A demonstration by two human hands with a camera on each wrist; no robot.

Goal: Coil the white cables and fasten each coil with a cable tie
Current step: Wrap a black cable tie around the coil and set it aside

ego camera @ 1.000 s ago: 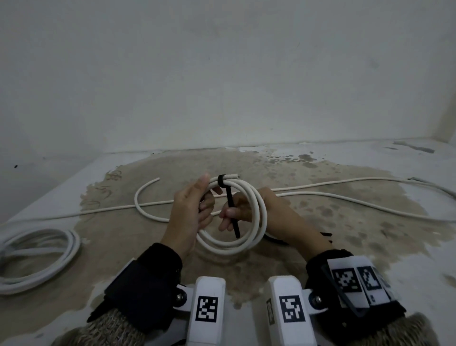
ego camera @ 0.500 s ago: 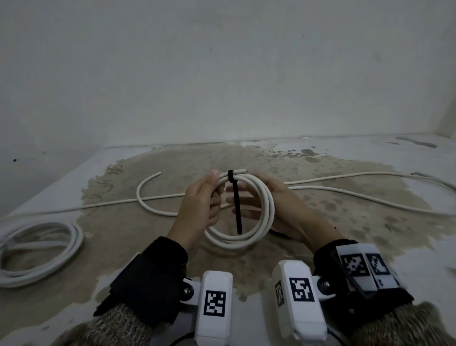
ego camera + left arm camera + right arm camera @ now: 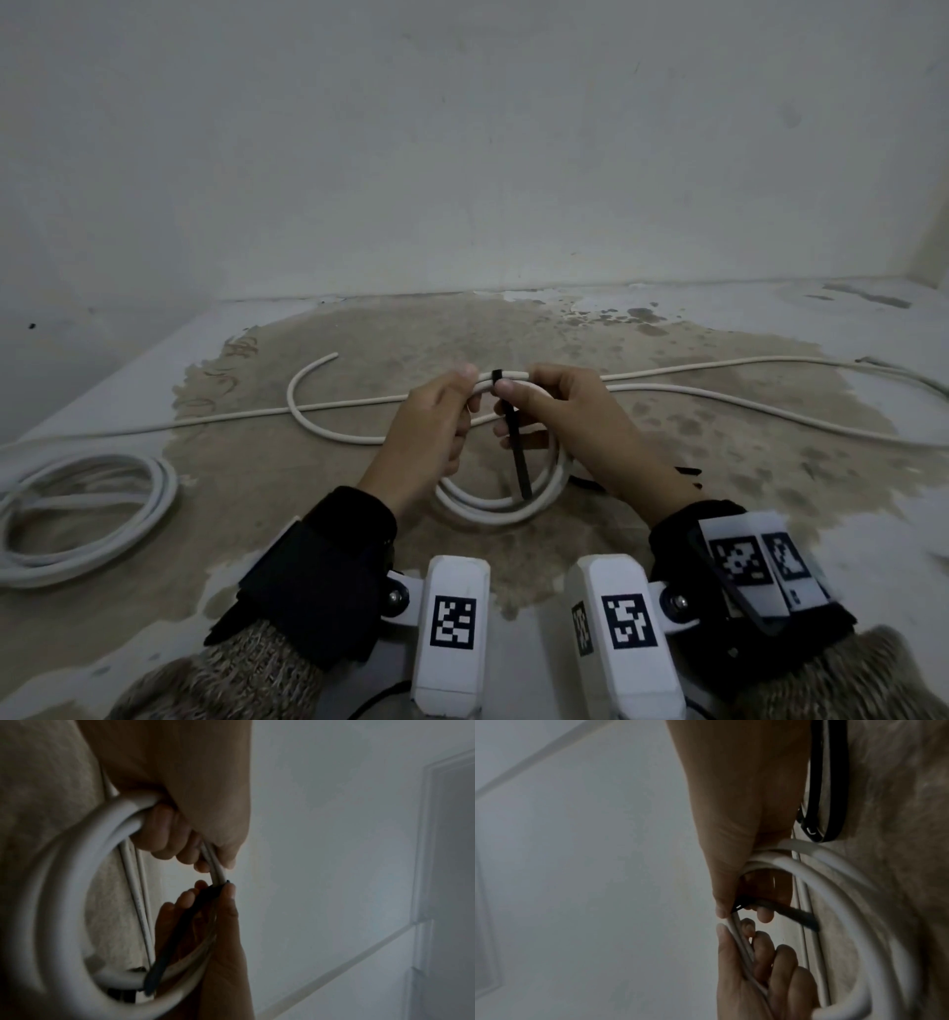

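Observation:
I hold a small white cable coil upright above the floor, between both hands. My left hand grips the top left of the coil, thumb on top and fingers curled beneath. A black cable tie wraps the coil's top and its tail hangs down across the loop. My right hand pinches the tie at its head, thumb pressing it against the cable. The tie's tail sticks out past the right fingers. In the left wrist view the tie runs along the right palm.
A bigger white coil lies on the floor at the left. Loose white cables run across the stained floor behind my hands. Spare black ties lie on the floor under my right wrist. A plain wall stands close behind.
My right hand came out from behind the coil and moved up to the tie's head at the top. The coil rose slightly; the left hand kept its grip.

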